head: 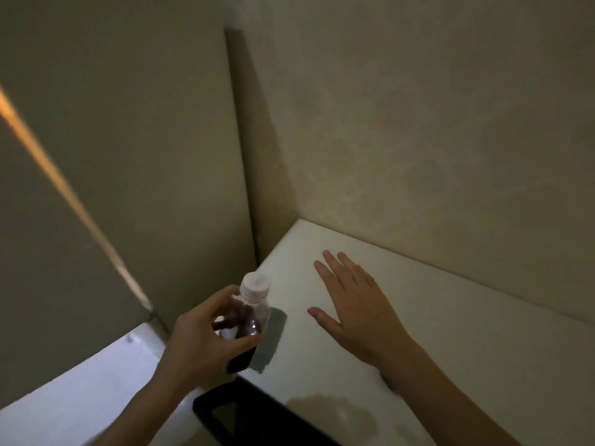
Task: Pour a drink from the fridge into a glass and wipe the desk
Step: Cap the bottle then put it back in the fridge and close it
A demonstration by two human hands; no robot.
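My left hand [206, 336] grips a small clear plastic bottle [249, 320] of dark drink with a white screw cap, held upright at the left edge of the white desk [434, 342]. The bottle's base is level with the desk's left corner, next to a grey patch [270, 339] on the desk that may be a cloth or a shadow. My right hand [351, 300] lies flat over the desk with fingers spread, holding nothing. No glass is in view.
The tall pale fridge side [145, 156] stands left of the desk, its door [48, 252] ajar with a warm light strip. A beige wall [434, 123] backs the desk. A black object [244, 416] sits below the desk's front corner. A faint stain [335, 410] marks the near desk.
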